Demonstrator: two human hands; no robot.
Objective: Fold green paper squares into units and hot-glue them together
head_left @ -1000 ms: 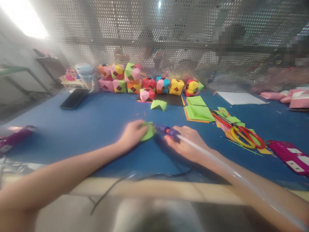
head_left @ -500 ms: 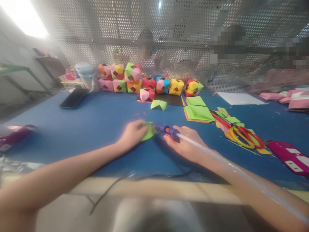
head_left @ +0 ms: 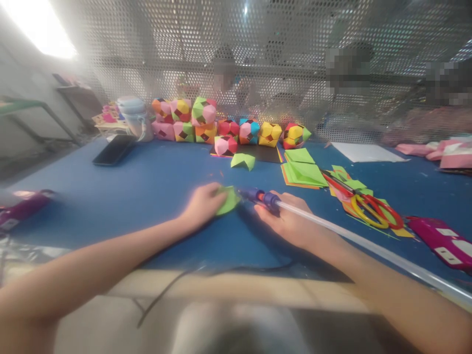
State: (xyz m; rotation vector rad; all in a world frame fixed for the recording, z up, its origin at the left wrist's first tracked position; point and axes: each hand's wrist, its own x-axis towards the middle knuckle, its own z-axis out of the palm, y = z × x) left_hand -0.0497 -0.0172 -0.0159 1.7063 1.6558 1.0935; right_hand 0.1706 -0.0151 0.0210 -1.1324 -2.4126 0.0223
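Over the middle of the blue table, my left hand pinches a folded piece of green paper. My right hand is wrapped round a purple glue gun, and a long clear glue stick runs out of its back over my right forearm. The gun's nozzle points left and is close by the green paper's edge; whether it touches cannot be made out. Beyond my hands lies another folded green piece. The gun's handle is hidden by my right fingers.
Several colourful paper balls line the back. A green paper stack, red and yellow scissors on paper scraps and a magenta power strip are to the right. A phone and a lidded mug stand left.
My right hand and the glue gun have shifted slightly right, away from the green paper. The glue stick's tail has swung a little upward. My left hand stays with the paper.
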